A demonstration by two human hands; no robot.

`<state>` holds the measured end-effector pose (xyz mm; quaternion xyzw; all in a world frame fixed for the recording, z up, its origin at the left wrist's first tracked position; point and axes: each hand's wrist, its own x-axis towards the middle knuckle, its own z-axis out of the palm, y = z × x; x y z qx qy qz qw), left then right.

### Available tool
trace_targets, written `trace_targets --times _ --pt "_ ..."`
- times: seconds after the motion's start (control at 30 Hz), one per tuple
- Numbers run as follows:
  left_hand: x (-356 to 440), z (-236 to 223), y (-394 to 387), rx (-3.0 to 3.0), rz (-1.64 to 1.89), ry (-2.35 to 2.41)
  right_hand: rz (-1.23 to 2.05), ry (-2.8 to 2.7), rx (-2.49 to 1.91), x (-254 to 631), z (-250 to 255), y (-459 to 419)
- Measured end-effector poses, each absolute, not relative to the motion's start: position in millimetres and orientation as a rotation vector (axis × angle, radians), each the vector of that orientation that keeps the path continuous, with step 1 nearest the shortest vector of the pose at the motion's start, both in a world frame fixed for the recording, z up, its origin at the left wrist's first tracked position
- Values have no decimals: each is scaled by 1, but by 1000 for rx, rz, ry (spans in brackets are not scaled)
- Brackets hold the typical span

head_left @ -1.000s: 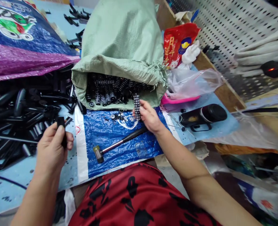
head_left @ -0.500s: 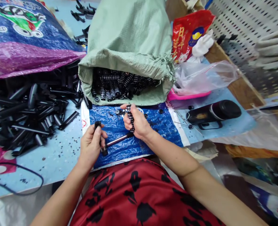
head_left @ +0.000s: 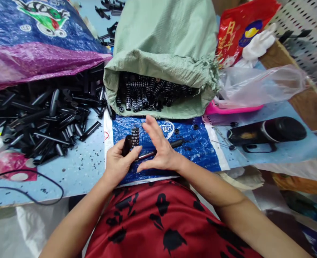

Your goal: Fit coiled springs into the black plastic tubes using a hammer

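Observation:
My left hand [head_left: 121, 159] is closed around a black plastic piece [head_left: 126, 146] and a stack of black number wheels [head_left: 135, 137] with small white characters. The stack stands upright beside the black piece, above my thumb. Just to the right, my right hand [head_left: 165, 150] is open, its fingers spread and thumb apart, with nothing in it. Beneath it lies a thin metal rod [head_left: 147, 155] with a black handle [head_left: 176, 143], partly hidden by the hand. Both hands are over a blue plastic sheet [head_left: 201, 154].
A green woven sack [head_left: 161, 32] opens toward me, with many number-wheel stacks [head_left: 139, 96] inside. Black plastic parts [head_left: 53, 118] are heaped at left under a blue and purple bag [head_left: 75, 61]. At right are a black flask [head_left: 266, 134] and a pink tray [head_left: 235, 108].
The stack of number wheels has passed from my right hand to my left, beside the black piece. My right hand has opened. The view has shifted slightly left.

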<state>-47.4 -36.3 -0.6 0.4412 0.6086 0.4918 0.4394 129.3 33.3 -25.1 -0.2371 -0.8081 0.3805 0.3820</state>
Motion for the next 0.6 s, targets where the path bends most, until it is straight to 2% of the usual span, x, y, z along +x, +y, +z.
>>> trace_targets --times 0.07,0.17,0.43,0.6 --pt "-51 0 -40 1059 1196 1485 757 -2207 -484 135 -28 35" --pt "-48 0 -41 949 1223 1438 618 -2185 -452 134 -25 32" --pt "-41 -12 -41 843 1388 1385 521 -2195 -444 131 -21 17" --pt "-52 -4 -38 612 1195 1254 583 -2246 -483 129 -30 14"
